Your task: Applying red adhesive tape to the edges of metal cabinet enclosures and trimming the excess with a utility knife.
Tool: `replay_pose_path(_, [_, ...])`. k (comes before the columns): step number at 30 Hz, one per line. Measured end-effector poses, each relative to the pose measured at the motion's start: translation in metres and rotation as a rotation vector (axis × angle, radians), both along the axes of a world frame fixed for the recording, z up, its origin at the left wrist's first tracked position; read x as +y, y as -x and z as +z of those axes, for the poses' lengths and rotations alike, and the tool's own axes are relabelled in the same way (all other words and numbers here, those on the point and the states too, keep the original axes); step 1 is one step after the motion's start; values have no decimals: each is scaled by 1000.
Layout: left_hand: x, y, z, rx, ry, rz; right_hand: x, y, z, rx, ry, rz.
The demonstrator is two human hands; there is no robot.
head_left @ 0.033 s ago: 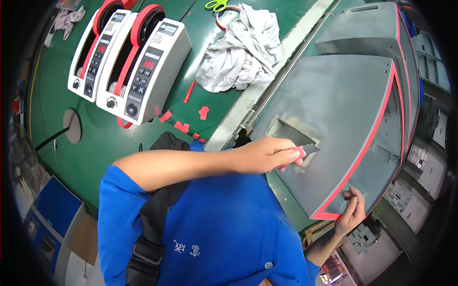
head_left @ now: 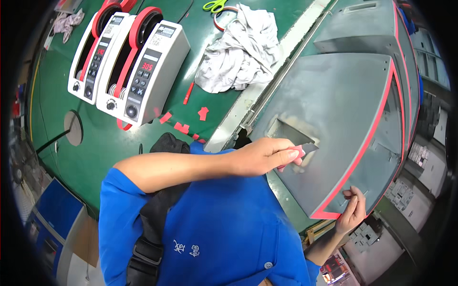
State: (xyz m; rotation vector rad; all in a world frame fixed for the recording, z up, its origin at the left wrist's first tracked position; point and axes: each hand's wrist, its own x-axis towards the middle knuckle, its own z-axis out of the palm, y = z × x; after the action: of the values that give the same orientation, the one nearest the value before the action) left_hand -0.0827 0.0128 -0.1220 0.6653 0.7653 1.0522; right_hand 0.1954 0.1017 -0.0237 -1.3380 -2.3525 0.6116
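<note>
My left hand point(head_left: 267, 156) is closed around a short dark blade point(head_left: 310, 148) with a red-wrapped grip point(head_left: 299, 151). The blade's tip points right, over a rectangular recess point(head_left: 286, 131) in a grey housing point(head_left: 334, 105). A pale, patchy area surrounds this recess. Red tape point(head_left: 367, 148) runs along the housing's right and lower edges. By its lower right corner, my right hand point(head_left: 352, 210) has its fingers curled in at the taped edge. Whatever those fingers pinch, if anything, is too small to make out.
Two white tape dispensers point(head_left: 148, 71) with red rolls stand on the green table point(head_left: 95, 143) at left. Nearby lie red tape scraps point(head_left: 181, 127), a red pen point(head_left: 189, 93), a white cloth point(head_left: 238, 52) and green scissors point(head_left: 215, 5). Another grey housing point(head_left: 358, 28) stands behind.
</note>
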Motion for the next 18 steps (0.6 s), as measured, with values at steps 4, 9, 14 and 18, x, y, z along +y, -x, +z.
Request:
replay_pose_path(4, [-5, -8, 2, 108, -11, 79, 0, 3, 0, 16, -44, 2])
replay_pose_path(9, [-8, -7, 4, 236, -96, 98, -2, 5, -1, 66, -99, 1])
replay_pose_path(14, [5, 4, -19, 233, 55, 36, -1, 6, 0, 40, -127, 18])
replay_pose_path(18, [11, 12, -22, 181, 169, -103, -1, 7, 1, -1, -95, 38])
